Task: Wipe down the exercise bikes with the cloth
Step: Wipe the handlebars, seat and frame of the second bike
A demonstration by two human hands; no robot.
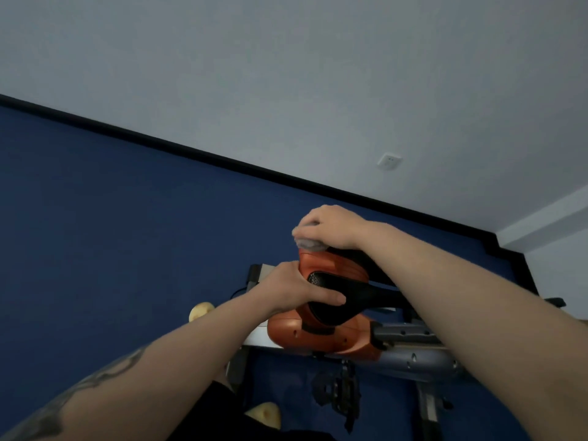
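An exercise bike with an orange body [331,340] and a black saddle [334,307] stands below me on blue floor. My right hand [331,226] holds a pale grey cloth [310,241] bunched under its fingers and presses it on the orange housing's far end. My left hand [297,291] grips the left edge of the saddle, thumb lying across the black top. A black pedal [339,393] hangs below the body.
A grey frame tube [423,358] runs right from the orange body. A white wall with a socket [389,161] and black skirting [222,160] lies beyond. Two yellow slippers [201,310] [265,414] show near my legs.
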